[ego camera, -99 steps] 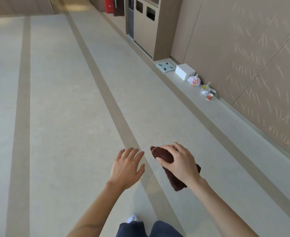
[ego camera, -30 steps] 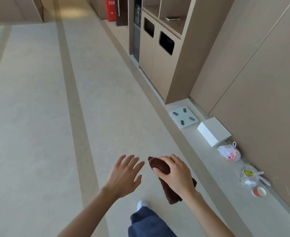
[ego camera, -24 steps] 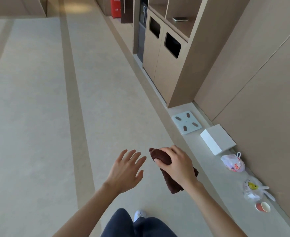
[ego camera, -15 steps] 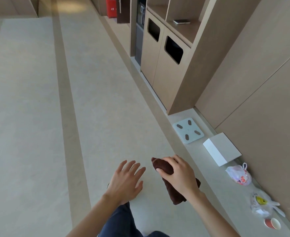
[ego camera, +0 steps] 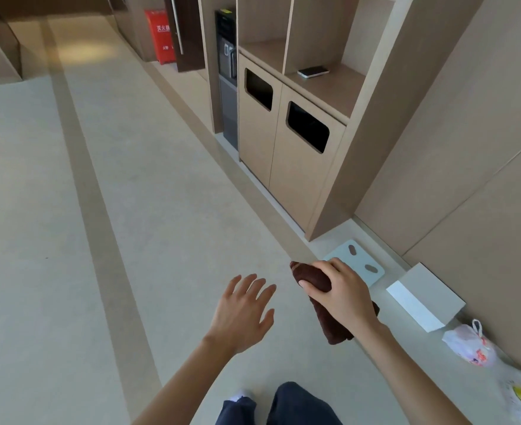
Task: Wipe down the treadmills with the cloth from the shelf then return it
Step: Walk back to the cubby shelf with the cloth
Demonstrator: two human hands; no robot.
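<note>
Closer than half a second before, the cabinet (ego camera: 290,154) with two dark holes filled more of the view. The scale (ego camera: 362,265) and the white box (ego camera: 425,297) had slid lower down as the person walked.

The right hand (ego camera: 342,294) held the dark brown cloth (ego camera: 333,328) out in front, above the floor (ego camera: 161,210). Its grip was clamped round the middle of the rolled cloth, with fingers and thumb curled about it. One end of the cloth stuck out past the fingers. The other end hung down under the wrist.

The left hand (ego camera: 242,314) was just beside it and did not touch the cloth. Its grip was apart, with the fingers spread and nothing in them. Both hands kept the same pose as before.

The shelf (ego camera: 334,85) sat on top of the cabinet, well apart from the cloth. A phone (ego camera: 313,71) lay flat on it.

By the wall, the pale blue scale lay on the floor, then the white box, then a tied plastic bag (ego camera: 468,348). A red box (ego camera: 161,35) stood far off along the wall. Dark trouser legs (ego camera: 296,406) and a pale shoe (ego camera: 237,395) showed at the bottom.
</note>
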